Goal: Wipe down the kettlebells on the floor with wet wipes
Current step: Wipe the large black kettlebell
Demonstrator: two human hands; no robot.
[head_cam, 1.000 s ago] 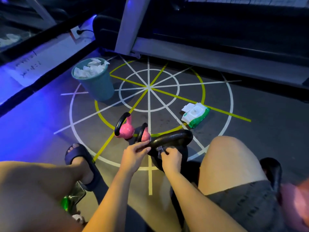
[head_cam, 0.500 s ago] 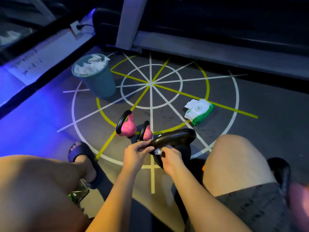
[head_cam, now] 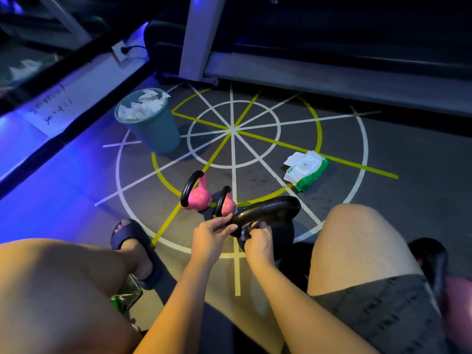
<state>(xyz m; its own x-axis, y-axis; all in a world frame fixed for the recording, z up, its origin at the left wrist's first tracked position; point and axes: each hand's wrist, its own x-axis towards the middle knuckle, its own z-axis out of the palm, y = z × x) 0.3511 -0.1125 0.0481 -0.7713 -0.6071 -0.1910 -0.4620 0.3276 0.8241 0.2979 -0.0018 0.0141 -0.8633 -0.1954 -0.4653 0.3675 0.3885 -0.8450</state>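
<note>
While the person sits low with both knees spread, the left hand (head_cam: pixel 212 236) and the right hand (head_cam: pixel 258 242) meet at the near end of the black kettlebell (head_cam: pixel 270 209), which stands on the floor between the legs. The left fingers (head_cam: pixel 224 222) lie close together and nearly straight, and with the thumb they pinch the end of the thick handle. The right fingers (head_cam: pixel 260 227) are curled tight, clamped on a small crumpled wet wipe (head_cam: pixel 242 235). Only a pale scrap of it shows, just left of those knuckles, pressed against the handle where it joins the dark body. The fingertips of the two hands almost touch.

Just beyond the left fingertips stand two pink bells with black handles. The larger pink kettlebell (head_cam: pixel 198 196) is farther left, and the smaller pink kettlebell (head_cam: pixel 227 206) is nearest, just beside the end of the black handle. Well beyond the right fingers and off to their right lies the wipes pack (head_cam: pixel 307 171), green and white, with a white sheet showing at its edge. Far ahead of the left fingers, a blue-grey bin (head_cam: pixel 155 131) stands heaped with crumpled white wipes. All of these rest on a dark floor (head_cam: pixel 396 213) marked with white and yellow lines in a wheel pattern. Left of the left fingers, a foot in a dark sandal (head_cam: pixel 132 236) is planted on the floor
</note>
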